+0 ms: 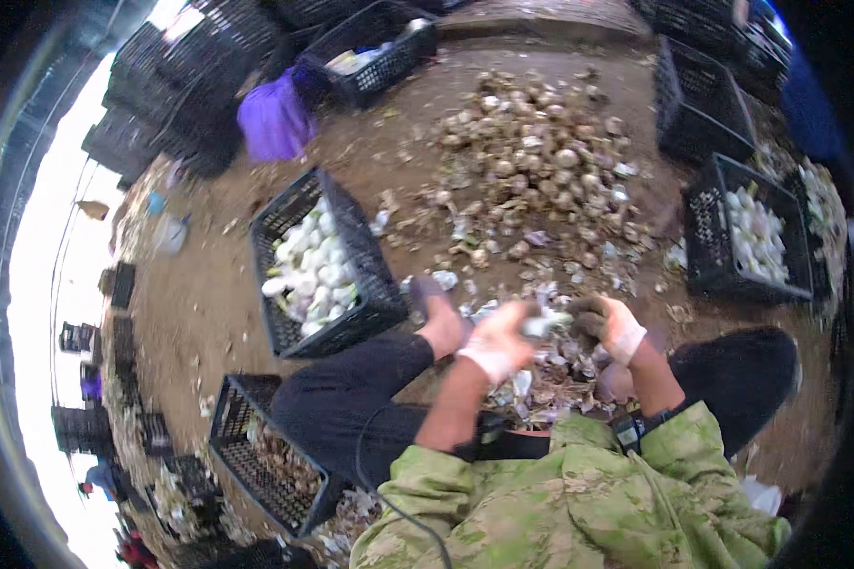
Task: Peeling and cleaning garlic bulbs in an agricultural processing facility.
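My left hand (501,341), in a white glove, is closed around a pale garlic bulb (544,325). Motion blurs the bulb, and its greenish end points toward my other hand. Close beside it, my right hand (615,327) has curled fingers, dark at the tips, with white covering on the back. What its fingers pinch, if anything, is hidden. Loose garlic skins (531,384) lie beneath both hands, between my legs. Farther off, a large heap of unpeeled garlic bulbs (546,152) covers the ground.
A black crate (375,261) of white garlic bulbs stands left of my foot; a similar crate (700,242) stands at the right. Near my left knee sits a crate (232,417) with brownish scraps. Purple cloth (277,119) hangs by the stacked crates (176,81) at far left.
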A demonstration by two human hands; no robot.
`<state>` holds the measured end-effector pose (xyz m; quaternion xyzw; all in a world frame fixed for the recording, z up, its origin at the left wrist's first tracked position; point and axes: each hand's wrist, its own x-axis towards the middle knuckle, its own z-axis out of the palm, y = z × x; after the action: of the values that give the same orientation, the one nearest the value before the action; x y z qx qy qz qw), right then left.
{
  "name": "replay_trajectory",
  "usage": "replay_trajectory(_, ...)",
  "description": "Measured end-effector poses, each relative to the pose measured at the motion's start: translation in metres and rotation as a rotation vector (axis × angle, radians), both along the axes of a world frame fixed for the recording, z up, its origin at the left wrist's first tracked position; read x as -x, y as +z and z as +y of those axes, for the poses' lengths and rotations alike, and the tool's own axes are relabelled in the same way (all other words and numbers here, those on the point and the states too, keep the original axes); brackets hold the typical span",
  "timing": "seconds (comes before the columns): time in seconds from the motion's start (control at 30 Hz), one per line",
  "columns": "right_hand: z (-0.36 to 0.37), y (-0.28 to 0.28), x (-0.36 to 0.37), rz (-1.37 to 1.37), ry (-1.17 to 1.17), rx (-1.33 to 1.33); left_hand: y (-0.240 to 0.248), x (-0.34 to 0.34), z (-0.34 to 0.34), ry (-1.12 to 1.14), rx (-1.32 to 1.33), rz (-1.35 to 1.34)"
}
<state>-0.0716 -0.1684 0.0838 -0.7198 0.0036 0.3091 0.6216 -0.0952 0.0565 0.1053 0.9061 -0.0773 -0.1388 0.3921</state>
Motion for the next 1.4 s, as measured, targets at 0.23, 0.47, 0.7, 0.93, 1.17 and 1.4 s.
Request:
replay_trajectory(0.23, -0.005, -0.02, -0.014, -0.055, -0.018, -0.057, 0.014, -0.044, 0.112, 1.046, 1.473, -0.116)
replay_trajectory(0.47, -0.003, -0.041, -0.014, 0.512, -0.368, -0.782, -0.038, -0.044, -0.015, 0.501, 0.581, -0.026)
replay_trajectory(0.7, -0.093, -0.01, -0.045, 0.436, -1.138, -1.188, -0.073, -0.114, -0.071, 0.54, 0.445, 0.165)
replay_trajectory(0.93, -0.105, -0.054, -0.046, 0.246, -1.07, -0.806, -0.101, -0.273, -0.11, 0.117, -0.394, -0.5)
replay_trajectory(1.17, -0.08, -0.089, -0.041, 0.201, -0.629, -0.656, -0.152, -0.398, -0.161, -0.245, -0.934, -0.303)
replay_trajectory(1.4, -0.083, -0.08, -0.055, 0.436, -0.939, -0.804, -0.106, -0.341, -0.12, 0.008, 0.285, 0.084)
